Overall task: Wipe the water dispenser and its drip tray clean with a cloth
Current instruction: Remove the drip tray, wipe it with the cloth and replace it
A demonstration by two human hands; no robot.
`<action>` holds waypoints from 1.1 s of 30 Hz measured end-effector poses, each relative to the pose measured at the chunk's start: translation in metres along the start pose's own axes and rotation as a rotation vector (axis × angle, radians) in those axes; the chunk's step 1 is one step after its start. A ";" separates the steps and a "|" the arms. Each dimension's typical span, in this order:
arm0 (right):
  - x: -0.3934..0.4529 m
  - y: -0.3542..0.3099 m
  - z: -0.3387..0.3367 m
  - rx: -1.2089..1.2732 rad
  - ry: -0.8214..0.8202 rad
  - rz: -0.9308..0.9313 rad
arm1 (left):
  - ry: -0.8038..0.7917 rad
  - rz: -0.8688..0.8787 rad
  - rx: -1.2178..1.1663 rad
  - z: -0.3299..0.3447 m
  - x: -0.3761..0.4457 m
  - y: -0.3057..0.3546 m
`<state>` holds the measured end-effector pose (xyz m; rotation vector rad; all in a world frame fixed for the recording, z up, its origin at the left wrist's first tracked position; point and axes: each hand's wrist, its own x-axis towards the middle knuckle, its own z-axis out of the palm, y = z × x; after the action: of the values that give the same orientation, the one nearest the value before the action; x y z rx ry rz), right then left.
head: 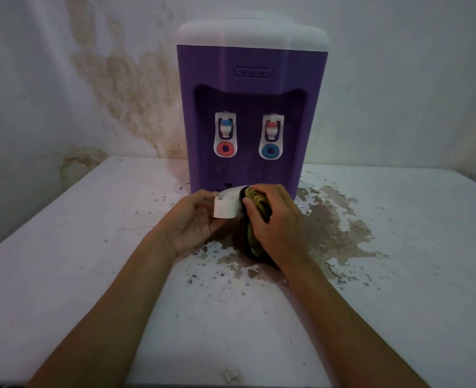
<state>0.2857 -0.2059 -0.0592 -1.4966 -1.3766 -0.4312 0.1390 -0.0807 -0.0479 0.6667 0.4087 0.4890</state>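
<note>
A purple water dispenser (pixel 252 88) with a white top stands at the back of the table, its two taps facing me. Just in front of its base, my left hand (pixel 195 219) holds the white slotted drip tray (pixel 227 204) off the table, fingers curled round its left end. My right hand (pixel 273 222) grips a dark cloth with olive stripes (pixel 255 239) and presses it against the tray's right side. The cloth hangs down below the hand to the table.
The white table (pixel 63 247) has a large patch of peeled paint (pixel 332 231) to the right of my hands and specks in front. A stained wall (pixel 125 79) rises right behind the dispenser. The table's near edge runs along the bottom of the view.
</note>
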 end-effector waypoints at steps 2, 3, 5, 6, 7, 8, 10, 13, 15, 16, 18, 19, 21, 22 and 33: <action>0.000 0.002 -0.002 0.007 0.007 0.015 | 0.001 -0.003 0.027 0.000 0.002 -0.001; -0.001 0.000 -0.002 0.023 0.009 -0.002 | -0.001 -0.006 0.031 0.001 0.002 -0.001; -0.001 -0.008 0.000 0.063 -0.006 -0.053 | -0.003 -0.019 0.007 0.001 0.002 -0.002; -0.002 -0.011 0.002 0.083 -0.026 -0.079 | 0.001 -0.025 -0.013 0.000 0.001 -0.001; -0.003 -0.014 0.004 0.101 -0.048 -0.101 | -0.001 -0.031 -0.027 0.000 0.001 -0.001; -0.004 -0.015 0.007 0.111 -0.071 -0.118 | -0.010 -0.036 -0.030 -0.001 0.000 0.000; -0.005 -0.014 0.011 0.107 -0.101 -0.116 | -0.023 -0.036 -0.016 -0.003 0.000 0.001; -0.006 -0.005 0.012 0.068 -0.095 -0.024 | -0.004 -0.028 -0.042 -0.003 0.001 0.000; -0.006 0.002 0.011 0.035 -0.092 0.047 | 0.019 -0.032 -0.062 -0.001 0.001 -0.001; -0.006 0.004 0.010 0.026 -0.095 0.070 | 0.032 -0.032 -0.060 0.000 0.000 -0.001; -0.006 0.003 0.008 0.029 -0.094 0.073 | 0.064 -0.035 -0.050 0.001 0.000 -0.001; -0.005 0.000 0.007 0.036 -0.088 0.053 | 0.076 -0.037 -0.044 0.002 0.000 -0.001; -0.005 -0.007 0.008 0.062 -0.098 -0.011 | 0.091 -0.029 -0.044 0.000 0.000 0.000; -0.006 -0.011 0.010 0.071 -0.115 -0.040 | 0.098 -0.020 -0.039 -0.002 0.000 0.001; -0.009 0.005 0.021 0.010 -0.115 0.169 | -0.094 -0.042 0.095 -0.002 -0.005 0.002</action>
<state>0.2800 -0.1917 -0.0771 -1.6355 -1.3247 -0.2345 0.1330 -0.0811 -0.0470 0.7682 0.3585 0.3984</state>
